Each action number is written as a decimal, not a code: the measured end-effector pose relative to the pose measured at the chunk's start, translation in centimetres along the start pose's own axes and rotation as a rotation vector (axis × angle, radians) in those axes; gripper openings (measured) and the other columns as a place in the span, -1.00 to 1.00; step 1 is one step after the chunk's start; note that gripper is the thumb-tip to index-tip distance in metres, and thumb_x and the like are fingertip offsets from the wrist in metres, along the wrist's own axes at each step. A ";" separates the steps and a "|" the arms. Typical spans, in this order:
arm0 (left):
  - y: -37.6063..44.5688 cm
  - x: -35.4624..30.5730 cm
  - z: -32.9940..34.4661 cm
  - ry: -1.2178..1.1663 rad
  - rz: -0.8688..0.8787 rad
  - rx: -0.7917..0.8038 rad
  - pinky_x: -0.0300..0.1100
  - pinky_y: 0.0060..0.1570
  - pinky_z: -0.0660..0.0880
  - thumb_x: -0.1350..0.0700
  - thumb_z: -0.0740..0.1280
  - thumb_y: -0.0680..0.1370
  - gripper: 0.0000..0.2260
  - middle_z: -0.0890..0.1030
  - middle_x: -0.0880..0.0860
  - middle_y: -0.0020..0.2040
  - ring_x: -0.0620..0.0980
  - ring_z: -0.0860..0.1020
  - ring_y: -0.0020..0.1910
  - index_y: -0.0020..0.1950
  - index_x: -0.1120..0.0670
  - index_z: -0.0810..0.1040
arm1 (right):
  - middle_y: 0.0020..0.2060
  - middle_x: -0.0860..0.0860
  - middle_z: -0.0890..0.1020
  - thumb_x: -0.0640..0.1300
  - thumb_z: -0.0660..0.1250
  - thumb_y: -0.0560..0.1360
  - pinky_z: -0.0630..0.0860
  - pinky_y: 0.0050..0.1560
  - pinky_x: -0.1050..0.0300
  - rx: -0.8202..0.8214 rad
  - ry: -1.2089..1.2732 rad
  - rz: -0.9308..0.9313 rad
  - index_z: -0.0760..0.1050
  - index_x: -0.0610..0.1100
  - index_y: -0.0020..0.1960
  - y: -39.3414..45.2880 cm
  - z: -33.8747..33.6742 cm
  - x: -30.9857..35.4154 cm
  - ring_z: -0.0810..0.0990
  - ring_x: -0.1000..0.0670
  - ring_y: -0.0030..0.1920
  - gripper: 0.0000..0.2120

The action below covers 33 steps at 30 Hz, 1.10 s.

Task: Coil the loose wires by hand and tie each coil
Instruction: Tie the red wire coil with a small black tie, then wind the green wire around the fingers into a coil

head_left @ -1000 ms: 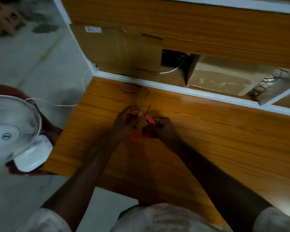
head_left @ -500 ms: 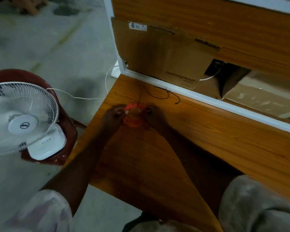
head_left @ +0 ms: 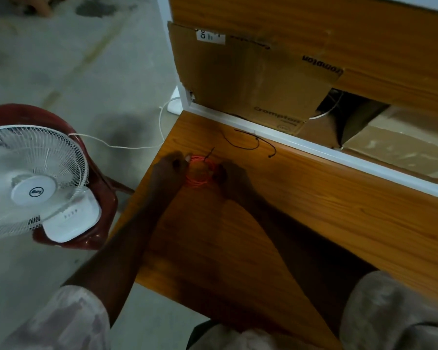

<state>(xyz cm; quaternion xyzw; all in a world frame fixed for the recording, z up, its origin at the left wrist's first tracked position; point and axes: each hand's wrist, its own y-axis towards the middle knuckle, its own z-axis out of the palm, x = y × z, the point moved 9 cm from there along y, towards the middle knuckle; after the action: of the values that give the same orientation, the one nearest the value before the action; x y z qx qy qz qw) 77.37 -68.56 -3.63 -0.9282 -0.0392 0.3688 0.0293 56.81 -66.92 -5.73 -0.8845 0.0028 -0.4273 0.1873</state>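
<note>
Both your hands are on the red wire coil (head_left: pixel 199 173), which sits near the far left corner of the wooden table (head_left: pixel 314 213). Your left hand (head_left: pixel 171 169) pinches the coil's left side, fingers closed on it. Your right hand (head_left: pixel 229 176) grips the right side, also closed on it. Coil looks like a small flat loop of several turns, held just above or on the tabletop; can't tell which in this light. A short dark strand (head_left: pixel 210 154) sticks up from the coil's top edge between your hands; can't tell if it's knotted.

A loose black wire (head_left: pixel 250 145) lies on the table just beyond the coil, curled, near the white edge strip, apart from your hands.

Cardboard box (head_left: pixel 248 79) stands past the table edge against the wood panel. Off the table to your left, a white fan (head_left: pixel 33 183) rests on a dark red chair (head_left: pixel 99 178), its white cord (head_left: pixel 127 147) running across the floor.
</note>
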 end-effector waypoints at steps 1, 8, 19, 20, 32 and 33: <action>-0.2 -0.2 -0.1 0.011 -0.007 -0.009 0.00 -0.14 0.67 -0.34 0.16 0.69 -0.57 0.70 -0.02 -0.09 -0.07 0.66 -0.19 0.16 -0.05 0.63 | 0.01 -0.07 0.62 0.10 0.31 0.71 0.62 -0.10 -0.04 -0.003 0.019 0.015 0.55 -0.16 0.15 -0.3 -0.3 -0.2 0.64 -0.07 -0.06 -0.70; -0.3 -5.0 -1.7 0.157 0.091 -0.121 0.23 0.28 0.53 -0.45 0.05 0.67 -0.43 0.70 0.01 0.25 0.07 0.68 0.16 0.39 -0.13 0.57 | 0.28 -0.06 0.58 -0.09 0.25 0.74 0.54 -0.20 0.28 -0.079 0.049 0.078 0.41 -0.11 0.54 -3.6 -4.0 -2.9 0.53 0.17 -0.13 -0.62; -10.2 -20.9 6.2 0.125 0.509 -0.142 -0.05 0.29 0.45 -0.08 0.30 0.70 -0.70 0.61 0.09 0.27 0.08 0.51 0.28 0.35 0.03 0.60 | 0.09 0.05 0.69 0.04 0.31 0.72 0.66 0.03 -0.04 -0.357 0.093 -0.020 0.59 -0.03 0.37 -15.6 -12.7 -7.4 0.69 0.01 -0.03 -0.71; -11.7 -22.4 7.8 0.081 0.518 -0.100 -0.10 0.26 0.43 -0.09 0.31 0.70 -0.69 0.62 0.08 0.29 0.08 0.52 0.30 0.36 0.02 0.61 | 0.05 0.07 0.68 0.05 0.33 0.71 0.65 0.00 -0.02 -0.396 0.101 -0.005 0.58 -0.03 0.39 -17.0 -13.7 -8.4 0.69 0.03 -0.05 -0.70; -26.1 -39.3 22.6 -0.067 0.664 0.200 0.10 0.23 0.56 -0.04 0.30 0.71 -0.76 0.63 -0.03 0.24 0.02 0.57 0.25 0.36 -0.04 0.59 | 0.15 -0.07 0.64 0.10 0.31 0.71 0.67 0.00 0.01 -0.696 0.095 0.094 0.57 -0.07 0.42 -35.4 -25.8 -20.2 0.69 0.01 0.01 -0.63; -27.5 -40.6 23.8 -0.082 0.670 0.214 0.11 0.22 0.56 -0.04 0.30 0.71 -0.76 0.64 -0.04 0.24 0.03 0.58 0.24 0.36 -0.05 0.59 | 0.15 -0.08 0.65 0.10 0.32 0.71 0.67 0.01 0.02 -0.713 0.088 0.098 0.57 -0.07 0.42 -37.2 -26.9 -21.3 0.69 0.01 0.01 -0.63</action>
<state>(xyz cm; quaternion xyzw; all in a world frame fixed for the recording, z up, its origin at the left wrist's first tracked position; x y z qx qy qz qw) 30.15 -44.43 9.11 -0.8657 0.3053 0.3967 0.0023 17.18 -37.63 5.78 -0.8738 0.2019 -0.4277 -0.1130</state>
